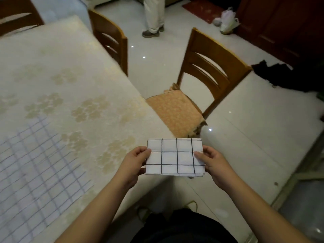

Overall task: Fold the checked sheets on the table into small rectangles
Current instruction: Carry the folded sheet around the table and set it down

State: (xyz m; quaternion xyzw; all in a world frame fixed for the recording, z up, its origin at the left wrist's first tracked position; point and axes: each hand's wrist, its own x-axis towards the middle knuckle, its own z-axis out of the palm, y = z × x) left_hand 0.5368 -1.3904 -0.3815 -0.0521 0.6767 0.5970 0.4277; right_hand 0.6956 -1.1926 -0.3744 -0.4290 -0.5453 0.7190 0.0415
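A white sheet with black check lines, folded into a small rectangle, hangs in the air past the table's near right corner. My left hand pinches its left edge and my right hand pinches its right edge. Another checked sheet lies spread flat on the table at the lower left, blurred. The table wears a cream cloth with a pale flower pattern.
A wooden chair with an orange cushion stands just beyond the folded sheet. A second wooden chair is tucked at the table's far side. A person's legs stand on the white tiled floor. Dark cloth lies at the right.
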